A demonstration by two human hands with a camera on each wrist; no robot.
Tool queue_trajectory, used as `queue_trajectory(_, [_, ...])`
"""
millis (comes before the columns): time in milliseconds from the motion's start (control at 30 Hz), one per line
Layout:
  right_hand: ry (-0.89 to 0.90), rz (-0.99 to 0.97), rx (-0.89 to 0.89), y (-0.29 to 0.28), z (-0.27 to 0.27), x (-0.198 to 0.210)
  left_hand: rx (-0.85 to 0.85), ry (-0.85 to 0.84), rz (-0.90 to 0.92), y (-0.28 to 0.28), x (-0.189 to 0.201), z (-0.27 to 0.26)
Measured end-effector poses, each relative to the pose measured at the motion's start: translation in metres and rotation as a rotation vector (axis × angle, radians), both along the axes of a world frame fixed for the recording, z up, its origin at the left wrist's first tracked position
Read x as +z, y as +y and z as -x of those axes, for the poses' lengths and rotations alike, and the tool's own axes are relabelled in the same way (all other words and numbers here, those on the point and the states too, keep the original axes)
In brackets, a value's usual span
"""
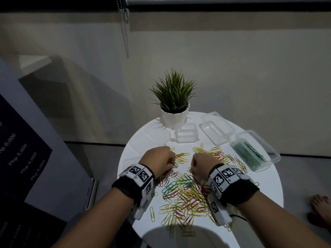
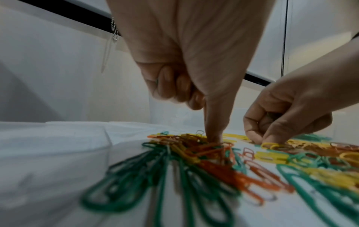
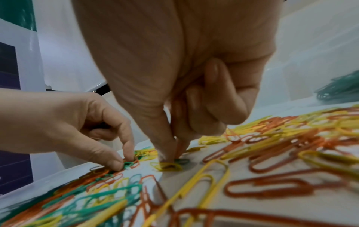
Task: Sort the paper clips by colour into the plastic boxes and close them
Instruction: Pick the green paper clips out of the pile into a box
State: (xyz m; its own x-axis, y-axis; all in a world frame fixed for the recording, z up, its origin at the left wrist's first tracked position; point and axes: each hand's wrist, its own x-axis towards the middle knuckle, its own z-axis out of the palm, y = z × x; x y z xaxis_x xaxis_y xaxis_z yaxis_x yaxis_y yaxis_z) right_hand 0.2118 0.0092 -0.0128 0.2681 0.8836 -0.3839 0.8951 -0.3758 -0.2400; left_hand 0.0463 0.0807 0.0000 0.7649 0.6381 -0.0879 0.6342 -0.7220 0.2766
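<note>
Left hand point(image 1: 160, 157) is down over the clip pile w/ thumb and index tip pinching at a green clip point(image 3: 128, 163) on the desk point(image 1: 265, 185); other fingers are curled into the palm, and a sliver of green shows between them in the left wrist view. Right hand point(image 1: 202, 165) does much the same approx. mid-desk: thumb and index tips pressed together on a yellow clip point(image 3: 167, 166) lying flat, remaining fingers curled in. Can't tell whether either clip is lifted off the surface yet.

Loose paper clips point(image 1: 186, 192), green, yellow and orange-red mixed, are spread over the round white desk, mostly between and near-side of both hands, some under the wrists. Far right on the desk sits an open clear plastic box point(image 1: 255, 153) holding only green clips, lid hinged back. Just left of it, a second clear box point(image 1: 215, 132), open, nothing visible inside. Left of that, a smaller clear box point(image 1: 186, 136) just in front of a white pot w/ a spiky green plant point(image 1: 173, 104) at the far edge.

Both wrists carry black bands w/ white marker blocks. A bare foot point(image 1: 320, 204) shows on the floor at right; a dark sign w/ Php prices point(image 1: 19, 153) stands at left.
</note>
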Motion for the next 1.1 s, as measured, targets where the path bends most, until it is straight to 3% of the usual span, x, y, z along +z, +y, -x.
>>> queue_trajectory(167, [0.061, 0.077, 0.037, -0.005, 0.001, 0.0, -0.05, 0.042, -0.096, -0.004, 0.001, -0.005])
queue_trajectory(333, [0.227, 0.023, -0.032, -0.017, -0.004, 0.023, -0.013, -0.021, -0.048, -0.005, -0.003, 0.002])
queue_trajectory(367, [0.346, -0.008, -0.064, -0.018, -0.007, 0.028, -0.006, -0.026, -0.045, -0.004, -0.003, 0.004])
queue_trajectory(400, [0.58, -0.06, -0.154, -0.021, -0.011, 0.03, -0.002, -0.028, -0.044, -0.004, -0.004, 0.006])
queue_trajectory(467, [1.214, -0.196, -0.485, -0.024, -0.013, 0.033, -0.003, -0.024, -0.038, -0.005, -0.004, 0.007])
queue_trajectory(500, [1.394, -0.225, -0.572, -0.024, -0.014, 0.032, -0.008, -0.021, -0.035, -0.006, -0.005, 0.007])
queue_trajectory(533, [1.424, -0.232, -0.592, -0.023, -0.015, 0.03, -0.016, -0.016, -0.033, -0.006, -0.005, 0.006])
queue_trajectory(567, [1.395, -0.22, -0.58, -0.021, -0.012, 0.029, -0.024, -0.012, -0.034, -0.007, -0.005, 0.005])
queue_trajectory(633, [1.17, -0.217, -0.473, -0.016, -0.006, 0.026, -0.034, -0.008, -0.047, -0.009, -0.004, 0.003])
queue_trajectory(767, [0.459, -0.279, -0.048, -0.01, 0.005, 0.016, -0.038, -0.008, -0.071, -0.013, -0.003, 0.0])
queue_trajectory(833, [0.231, -0.26, 0.062, -0.009, 0.005, 0.013, -0.046, 0.0, -0.059, -0.014, -0.001, -0.001])
queue_trajectory(933, [0.124, -0.176, 0.099, -0.01, 0.007, 0.018, -0.058, 0.017, -0.046, -0.015, 0.002, -0.003])
queue_trajectory(1100, [0.098, -0.134, 0.189, -0.01, 0.012, 0.02, -0.086, 0.069, -0.123, -0.018, 0.005, -0.006])
